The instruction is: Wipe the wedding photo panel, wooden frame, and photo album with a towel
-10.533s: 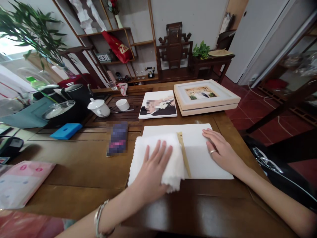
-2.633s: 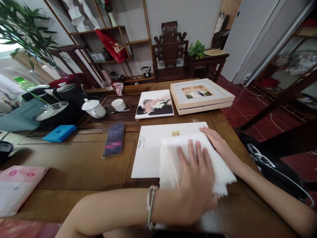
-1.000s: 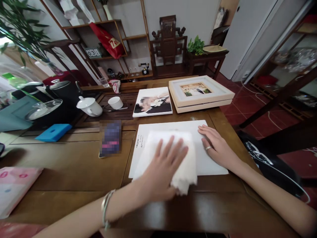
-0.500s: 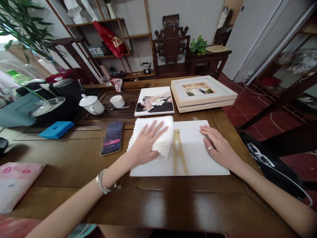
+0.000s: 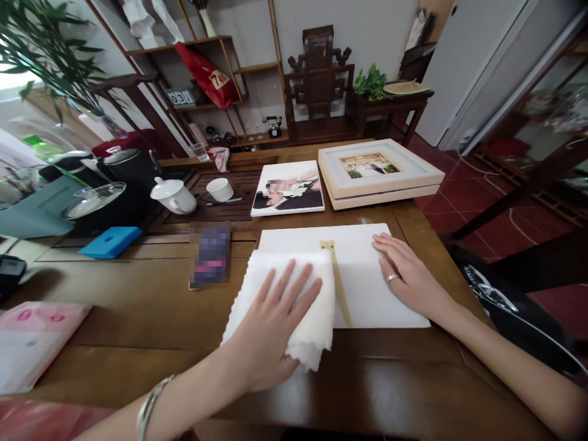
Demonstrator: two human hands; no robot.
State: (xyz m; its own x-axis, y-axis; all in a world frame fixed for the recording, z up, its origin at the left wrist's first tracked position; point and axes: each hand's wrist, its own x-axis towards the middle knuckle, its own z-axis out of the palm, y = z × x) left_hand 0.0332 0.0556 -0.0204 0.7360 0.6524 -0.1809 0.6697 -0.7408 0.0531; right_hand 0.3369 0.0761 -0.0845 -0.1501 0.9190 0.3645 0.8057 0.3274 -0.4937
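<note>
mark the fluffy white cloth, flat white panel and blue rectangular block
Fluffy white cloth [image 5: 315, 321], head view: lower right area.
Flat white panel [image 5: 361, 278], head view: bare right part.
Blue rectangular block [image 5: 118, 241], head view: top face.

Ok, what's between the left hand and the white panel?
A white cloth, seen in the head view: the left hand is spread flat on it, and it covers part of the white panel.

In front of me stretches a brown wooden table [image 5: 156, 306], catching pale glare. Beyond it I see a grey wall [image 5: 381, 27], wooden shelves [image 5: 256, 67], a dark carved chair [image 5: 318, 73] and a small side table [image 5: 407, 98]; a pale door [image 5: 468, 67] rises over red floor tiles [image 5: 452, 187] to my right, and a window [image 5: 13, 76] glows at far left.
</note>
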